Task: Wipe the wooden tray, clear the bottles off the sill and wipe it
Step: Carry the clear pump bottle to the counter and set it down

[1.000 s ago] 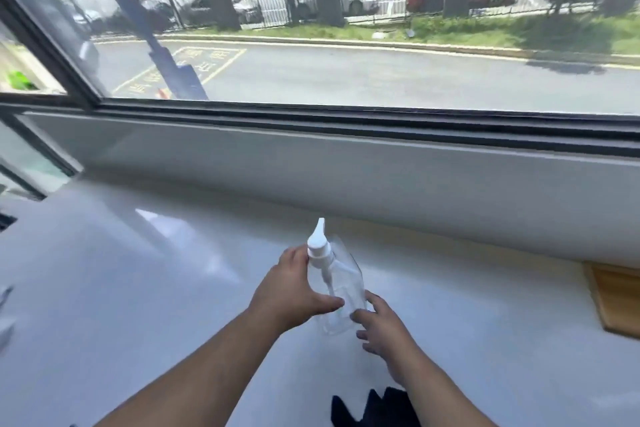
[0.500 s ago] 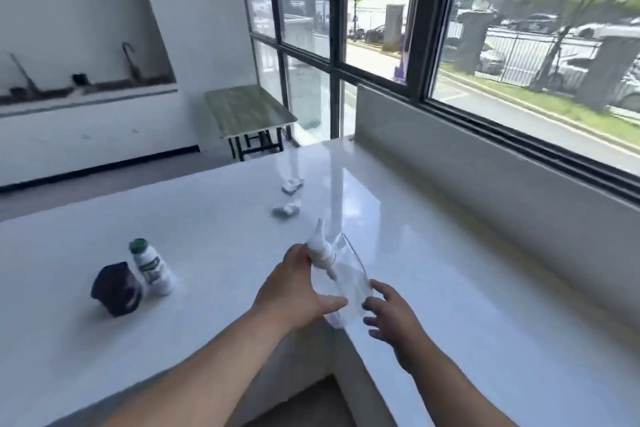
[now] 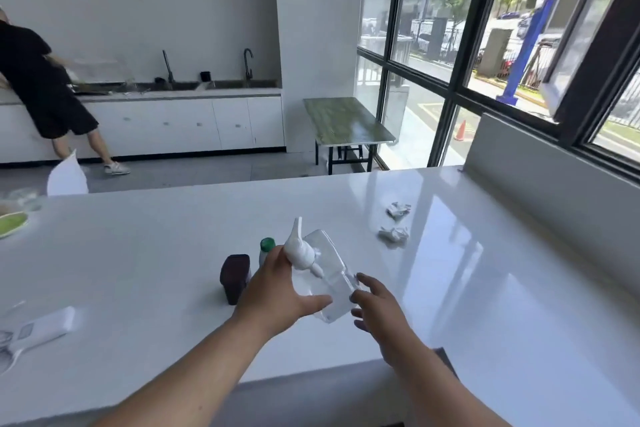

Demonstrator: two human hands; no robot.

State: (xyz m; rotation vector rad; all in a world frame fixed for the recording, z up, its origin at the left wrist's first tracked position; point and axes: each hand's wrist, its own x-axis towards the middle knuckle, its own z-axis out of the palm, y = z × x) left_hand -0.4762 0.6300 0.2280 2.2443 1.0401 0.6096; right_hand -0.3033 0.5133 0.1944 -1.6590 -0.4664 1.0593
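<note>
Here I hover over a white counter (image 3: 138,253) by windows; my left hand (image 3: 277,291) grips the clear bottle (image 3: 329,274), right hand (image 3: 377,308) spread beside it.

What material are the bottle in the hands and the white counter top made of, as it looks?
The bottle looks like clear thin plastic: the counter shows through its body, and its pump top is opaque white. The counter top looks like polished stone or a solid composite: glossy, mirroring the window; which one I cannot tell.
</note>
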